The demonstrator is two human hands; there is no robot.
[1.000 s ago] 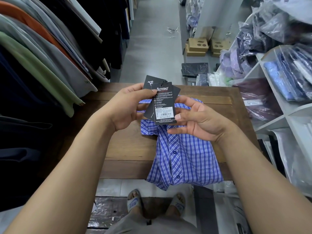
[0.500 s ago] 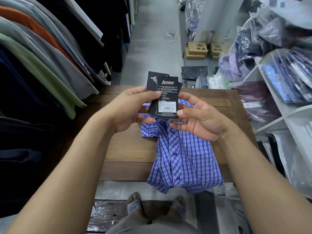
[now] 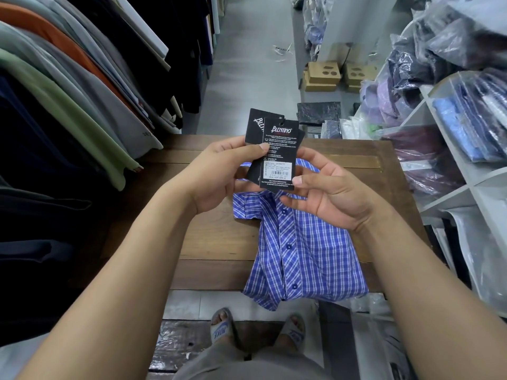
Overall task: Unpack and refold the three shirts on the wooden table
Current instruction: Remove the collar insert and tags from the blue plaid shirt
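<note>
A blue plaid shirt (image 3: 304, 250) lies folded and buttoned on the wooden table (image 3: 214, 237), its hem hanging over the near edge. Above its collar I hold a bunch of black hang tags (image 3: 277, 149) with a white price sticker. My left hand (image 3: 222, 174) pinches the tags' left side between thumb and fingers. My right hand (image 3: 326, 193) holds their right lower edge with thumb and fingertips. The collar is mostly hidden behind the tags and my hands.
Hanging garments (image 3: 68, 86) crowd the left side. White shelves (image 3: 461, 193) with bagged shirts stand at the right. Cardboard boxes (image 3: 323, 75) and bagged clothes (image 3: 318, 112) lie on the floor beyond the table. My sandalled feet (image 3: 222, 329) stand below the near edge.
The tags have turned more upright and risen a little in my hands. The shirt has stayed in place on the table.
</note>
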